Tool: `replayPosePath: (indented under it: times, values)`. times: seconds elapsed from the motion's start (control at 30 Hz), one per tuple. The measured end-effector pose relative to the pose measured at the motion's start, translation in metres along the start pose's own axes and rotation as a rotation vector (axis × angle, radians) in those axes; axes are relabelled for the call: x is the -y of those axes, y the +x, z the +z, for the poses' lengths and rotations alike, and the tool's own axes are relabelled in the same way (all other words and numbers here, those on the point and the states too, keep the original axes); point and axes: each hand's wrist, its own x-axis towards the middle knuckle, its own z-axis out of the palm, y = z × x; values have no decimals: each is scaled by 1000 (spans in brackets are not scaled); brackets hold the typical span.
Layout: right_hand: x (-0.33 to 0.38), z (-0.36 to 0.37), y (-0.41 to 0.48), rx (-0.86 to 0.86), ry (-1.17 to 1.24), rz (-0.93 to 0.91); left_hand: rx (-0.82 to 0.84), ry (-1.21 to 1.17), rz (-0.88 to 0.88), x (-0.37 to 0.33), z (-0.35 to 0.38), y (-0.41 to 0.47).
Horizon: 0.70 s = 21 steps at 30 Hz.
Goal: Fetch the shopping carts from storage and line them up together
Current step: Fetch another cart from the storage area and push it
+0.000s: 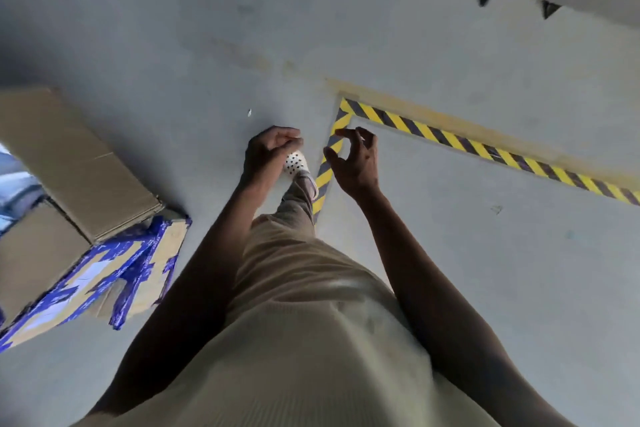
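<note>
There are two hands, the left hand (268, 149) and the right hand (355, 163), one white shoe (296, 163), one cardboard box (79, 184) and one yellow-and-black stripe (450, 140).

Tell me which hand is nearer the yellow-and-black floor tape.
Right. The right hand hangs over the corner of the floor tape; the left hand is off to its left, above the white shoe.

No legible text anywhere.
</note>
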Motion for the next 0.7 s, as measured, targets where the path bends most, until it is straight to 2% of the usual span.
replayPosePath:
  times: [0.1,0.23,0.33,0.43,0.57,0.7]
  values:
    - [19,3,88,91,-25,7,-22,-24,-32,-36,1,76]
    - [64,-21,226,15,-33,24,61,-2,6,-116,0,202]
    - [107,-44,303,-77,46,32,105,16,53,-184,0,281]
    - [139,-61,370,-97,108,18,145,2,59,-237,6,345]
    - [158,-66,473,-68,188,97,173,-17,61,-274,13,443]
    - [170,-57,593,10,278,139,91,-62,34,-301,23,561]
